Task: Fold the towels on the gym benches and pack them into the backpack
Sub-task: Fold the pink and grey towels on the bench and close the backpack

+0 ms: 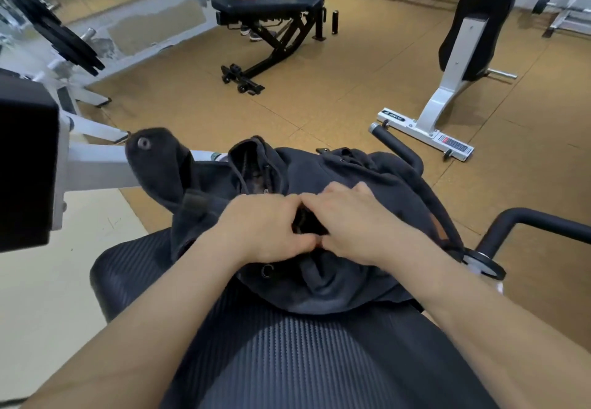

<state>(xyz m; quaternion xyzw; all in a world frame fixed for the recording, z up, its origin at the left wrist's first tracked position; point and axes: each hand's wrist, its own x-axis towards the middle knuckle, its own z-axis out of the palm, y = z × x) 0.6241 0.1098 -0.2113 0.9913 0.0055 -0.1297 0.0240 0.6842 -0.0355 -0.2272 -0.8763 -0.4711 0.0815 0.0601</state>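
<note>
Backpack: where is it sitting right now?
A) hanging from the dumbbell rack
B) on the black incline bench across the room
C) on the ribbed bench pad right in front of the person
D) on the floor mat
C: the backpack lies on the near ribbed bench pad, with the left hand and the right hand both at its opening.

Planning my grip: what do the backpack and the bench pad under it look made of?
The backpack looks like soft matte dark grey fabric, maybe canvas; it creases and slumps. The bench pad looks like black vinyl or rubber: fine ribbing, dull sheen.
</note>
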